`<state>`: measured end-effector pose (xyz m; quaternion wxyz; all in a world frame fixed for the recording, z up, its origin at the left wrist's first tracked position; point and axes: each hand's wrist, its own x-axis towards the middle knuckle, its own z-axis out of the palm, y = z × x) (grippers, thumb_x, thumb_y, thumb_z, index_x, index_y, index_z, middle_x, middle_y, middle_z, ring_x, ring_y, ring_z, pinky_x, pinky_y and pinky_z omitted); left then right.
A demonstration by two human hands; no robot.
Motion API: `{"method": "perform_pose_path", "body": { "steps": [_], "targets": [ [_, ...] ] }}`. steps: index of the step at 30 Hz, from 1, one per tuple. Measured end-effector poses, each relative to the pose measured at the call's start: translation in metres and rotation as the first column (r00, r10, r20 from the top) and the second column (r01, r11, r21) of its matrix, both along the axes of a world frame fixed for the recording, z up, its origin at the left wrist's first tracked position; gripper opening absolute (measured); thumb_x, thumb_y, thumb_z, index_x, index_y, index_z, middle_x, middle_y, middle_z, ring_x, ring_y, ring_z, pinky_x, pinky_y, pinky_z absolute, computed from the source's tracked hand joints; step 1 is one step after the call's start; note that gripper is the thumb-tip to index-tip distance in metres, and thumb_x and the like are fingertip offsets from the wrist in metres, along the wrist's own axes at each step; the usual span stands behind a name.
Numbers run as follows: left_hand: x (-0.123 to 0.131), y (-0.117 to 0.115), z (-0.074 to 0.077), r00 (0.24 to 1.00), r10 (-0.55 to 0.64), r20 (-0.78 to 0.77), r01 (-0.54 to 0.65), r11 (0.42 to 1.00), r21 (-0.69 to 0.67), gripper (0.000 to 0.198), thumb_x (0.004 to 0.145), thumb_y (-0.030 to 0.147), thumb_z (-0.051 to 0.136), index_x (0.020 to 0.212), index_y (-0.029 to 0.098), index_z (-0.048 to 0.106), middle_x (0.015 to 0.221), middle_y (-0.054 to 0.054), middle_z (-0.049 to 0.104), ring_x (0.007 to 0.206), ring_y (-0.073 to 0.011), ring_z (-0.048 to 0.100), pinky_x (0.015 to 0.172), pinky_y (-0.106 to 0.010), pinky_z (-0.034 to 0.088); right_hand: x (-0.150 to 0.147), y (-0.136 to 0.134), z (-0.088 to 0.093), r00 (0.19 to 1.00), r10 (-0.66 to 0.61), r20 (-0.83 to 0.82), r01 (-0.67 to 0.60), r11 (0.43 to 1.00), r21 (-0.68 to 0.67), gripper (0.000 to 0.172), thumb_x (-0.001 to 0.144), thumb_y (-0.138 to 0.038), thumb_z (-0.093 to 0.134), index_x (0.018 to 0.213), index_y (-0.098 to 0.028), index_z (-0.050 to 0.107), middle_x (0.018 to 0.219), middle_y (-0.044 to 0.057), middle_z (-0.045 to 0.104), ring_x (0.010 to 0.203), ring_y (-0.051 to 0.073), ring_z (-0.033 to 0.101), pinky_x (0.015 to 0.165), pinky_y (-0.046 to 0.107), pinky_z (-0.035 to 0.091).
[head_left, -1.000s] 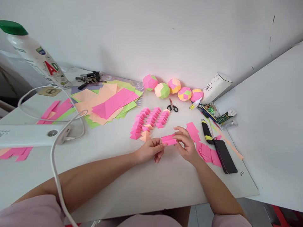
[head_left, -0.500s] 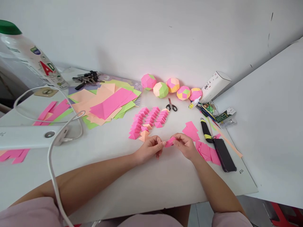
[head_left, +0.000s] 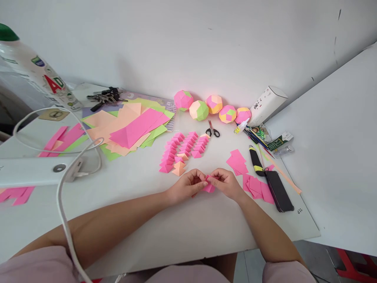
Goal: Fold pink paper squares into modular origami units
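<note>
On the white table [head_left: 206, 228], before a pale wall [head_left: 165, 47], a bottle [head_left: 35, 70] reads "AD" in red and green; the box's [head_left: 268, 105] print is too small to read. Left hand [head_left: 183, 188] and right hand [head_left: 231, 184] both pinch one pink paper [head_left: 209, 188] between them, near folded pieces [head_left: 168, 158].

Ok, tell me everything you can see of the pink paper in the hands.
The pink paper is a small, plain piece, thin-looking and matte. It appears bent or folded, though its creases are too small to tell. The left hand and right hand pinch it from either side, fingers covering much of it; its lower part shows beneath. It is over the white table, nearer the person than the folded pieces.
</note>
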<state>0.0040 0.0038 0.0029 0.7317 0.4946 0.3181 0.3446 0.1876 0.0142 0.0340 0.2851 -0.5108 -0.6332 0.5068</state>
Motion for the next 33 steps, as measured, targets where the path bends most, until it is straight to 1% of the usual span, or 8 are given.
{"method": "perform_pose_path", "body": {
  "steps": [4,7,9,13,18,22,27,33],
  "targets": [
    [0.001,-0.002,0.001,0.999,0.046,0.024,-0.047,0.999,0.011,0.025,0.078,0.036,0.062,0.082,0.017,0.046,0.065,0.006,0.045,0.052,-0.0044,0.038,0.047,-0.018,0.031,0.002,0.0,0.0,0.999,0.034,-0.025,-0.035,0.999,-0.041,0.022,0.076,-0.037,0.063,0.072,-0.016,0.06,0.068,0.0,0.057,0.06,0.011,0.049,0.055,0.023,0.04],
    [0.002,-0.003,0.004,0.99,0.119,0.072,-0.12,0.993,0.014,0.024,0.077,0.034,0.064,0.082,0.017,0.047,0.072,0.003,0.048,0.06,-0.0059,0.044,0.054,-0.02,0.037,0.004,0.002,0.0,0.998,0.048,-0.037,-0.051,0.996,-0.067,0.023,0.077,-0.038,0.063,0.072,-0.016,0.06,0.066,-0.001,0.054,0.058,0.01,0.046,0.053,0.022,0.037],
    [0.003,-0.003,0.005,0.983,0.152,0.107,-0.155,0.988,0.025,0.024,0.076,0.034,0.065,0.085,0.017,0.05,0.079,0.001,0.051,0.069,-0.0089,0.05,0.062,-0.023,0.042,0.005,0.002,0.0,0.996,0.076,-0.048,-0.08,0.993,-0.089,0.024,0.077,-0.039,0.062,0.073,-0.015,0.06,0.064,-0.001,0.053,0.057,0.009,0.045,0.052,0.022,0.035],
    [0.002,-0.001,-0.002,0.985,0.139,0.106,-0.142,0.99,0.021,0.027,0.078,0.033,0.062,0.1,0.018,0.055,0.086,-0.002,0.055,0.08,-0.0137,0.053,0.072,-0.03,0.045,0.006,0.003,0.0,0.992,0.112,-0.06,-0.118,0.987,-0.107,0.024,0.078,-0.039,0.061,0.075,-0.015,0.061,0.066,-0.001,0.054,0.057,0.009,0.045,0.051,0.022,0.035],
    [0.001,0.001,-0.006,0.99,0.131,0.055,-0.136,0.987,0.083,0.028,0.08,0.034,0.059,0.106,0.022,0.059,0.094,-0.003,0.053,0.086,-0.0157,0.053,0.076,-0.032,0.045,0.004,0.003,-0.001,0.992,0.109,-0.058,-0.111,0.993,-0.03,0.023,0.079,-0.038,0.06,0.073,-0.016,0.061,0.066,0.0,0.054,0.058,0.01,0.046,0.052,0.023,0.037],
    [-0.001,0.0,-0.001,0.994,0.1,-0.037,-0.092,0.981,0.173,0.031,0.082,0.035,0.055,0.11,0.023,0.058,0.09,-0.003,0.049,0.084,-0.0151,0.051,0.075,-0.03,0.044,0.004,0.003,-0.001,0.993,0.102,-0.065,-0.097,0.993,0.068,0.021,0.08,-0.036,0.06,0.073,-0.016,0.062,0.069,0.001,0.055,0.061,0.011,0.048,0.055,0.024,0.039],
    [-0.003,-0.002,0.002,0.973,0.102,-0.206,-0.035,0.951,0.308,0.031,0.085,0.036,0.05,0.111,0.023,0.06,0.08,-0.001,0.044,0.071,-0.0122,0.044,0.068,-0.026,0.041,0.003,0.002,0.001,0.992,0.102,-0.075,-0.09,0.984,0.152,0.017,0.08,-0.033,0.061,0.076,-0.017,0.064,0.071,0.003,0.06,0.065,0.013,0.055,0.059,0.027,0.043],
    [-0.003,-0.003,0.005,0.963,0.088,-0.254,0.004,0.941,0.338,0.03,0.087,0.038,0.044,0.105,0.022,0.063,0.075,0.0,0.043,0.064,-0.0105,0.041,0.062,-0.024,0.039,0.003,0.001,-0.002,0.995,0.017,-0.098,-0.004,0.991,0.131,0.018,0.074,-0.035,0.068,0.077,-0.019,0.062,0.071,0.001,0.062,0.065,0.014,0.059,0.06,0.026,0.047]
  ]
}}
